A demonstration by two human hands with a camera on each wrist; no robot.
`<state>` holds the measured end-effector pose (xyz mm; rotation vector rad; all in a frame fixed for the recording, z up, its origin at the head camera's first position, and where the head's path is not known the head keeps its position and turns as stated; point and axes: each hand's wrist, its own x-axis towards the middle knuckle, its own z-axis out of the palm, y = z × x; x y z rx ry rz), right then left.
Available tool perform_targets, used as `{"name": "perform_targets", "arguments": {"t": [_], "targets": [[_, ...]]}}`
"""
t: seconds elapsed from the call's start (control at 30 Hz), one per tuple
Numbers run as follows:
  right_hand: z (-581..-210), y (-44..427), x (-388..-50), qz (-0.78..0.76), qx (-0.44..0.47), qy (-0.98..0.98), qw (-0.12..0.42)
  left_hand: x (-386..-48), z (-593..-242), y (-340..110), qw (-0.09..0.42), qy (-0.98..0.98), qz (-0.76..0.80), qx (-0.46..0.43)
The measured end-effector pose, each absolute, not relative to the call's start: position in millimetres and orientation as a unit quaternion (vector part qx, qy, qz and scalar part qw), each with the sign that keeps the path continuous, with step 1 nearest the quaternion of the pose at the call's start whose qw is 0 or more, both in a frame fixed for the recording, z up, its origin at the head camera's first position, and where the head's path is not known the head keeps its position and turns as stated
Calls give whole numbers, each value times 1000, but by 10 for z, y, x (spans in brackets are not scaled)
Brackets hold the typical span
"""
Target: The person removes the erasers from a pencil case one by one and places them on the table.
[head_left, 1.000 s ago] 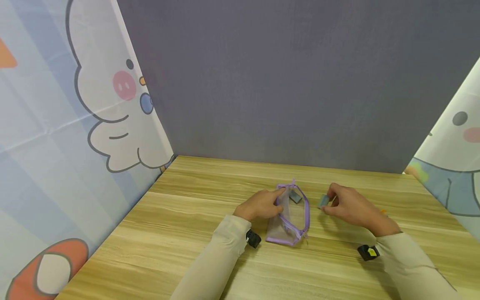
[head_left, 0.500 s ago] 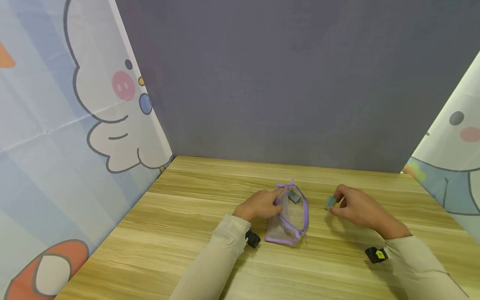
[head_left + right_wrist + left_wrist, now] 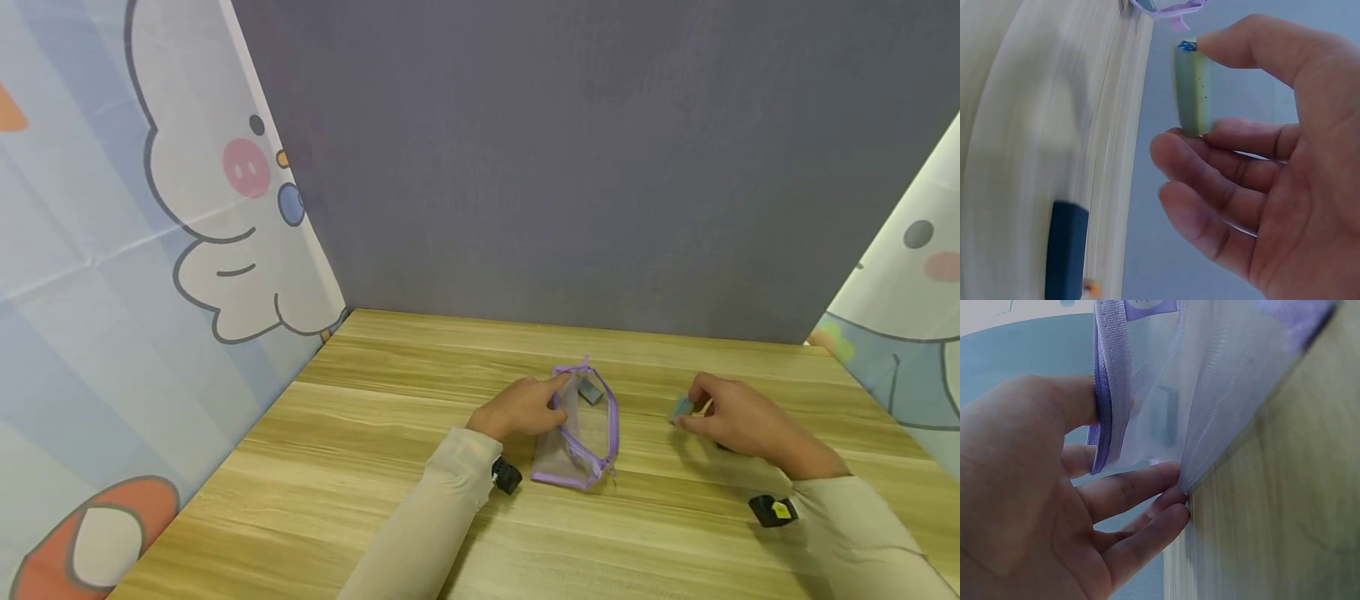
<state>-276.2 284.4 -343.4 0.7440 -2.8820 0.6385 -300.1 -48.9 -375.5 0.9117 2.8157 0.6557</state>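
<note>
A see-through mesh zip pouch (image 3: 557,460) with purple trim lies on the table, its zipped mouth spread apart. My left hand (image 3: 521,407) pinches the pouch's near-left rim; in the left wrist view the thumb and fingers straddle the purple zipper (image 3: 1107,394). Inside the pouch sits a small grey block (image 3: 590,391), blurred through the mesh in the left wrist view. To the right of the pouch, my right hand (image 3: 738,419) holds a small grey-green block (image 3: 1194,94) between thumb and fingertips, above the table. That block has a blue mark at one end.
A dark block (image 3: 1066,250) lies on the wooden table (image 3: 337,467) below the right hand, mostly hidden in the head view. Beside it an orange bit (image 3: 1091,287) shows. A grey panel (image 3: 540,167) stands behind the table, with printed cloths (image 3: 82,317) at the sides.
My right hand has moved rightward, away from the pouch, carrying the grey-green block. The left hand and the pouch have stayed put.
</note>
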Motion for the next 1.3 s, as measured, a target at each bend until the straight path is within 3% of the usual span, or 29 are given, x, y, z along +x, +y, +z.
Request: {"name": "perform_targets", "arguments": {"t": [0.33, 0.63, 0.87, 1.3], "targets": [[-3447, 3018, -2734, 201, 238, -950, 4, -3007, -3767, -478, 61, 929, 219, 293], [-3478, 3125, -2706, 182, 252, -950, -2, -3017, -3773, -482, 59, 930, 213, 294], [-3470, 3213, -2678, 187, 257, -946, -61, -3016, -3779, -483, 58, 931, 210, 294], [-3479, 3323, -2711, 198, 264, -937, -116, -3013, -3778, -478, 55, 931, 208, 295]]}}
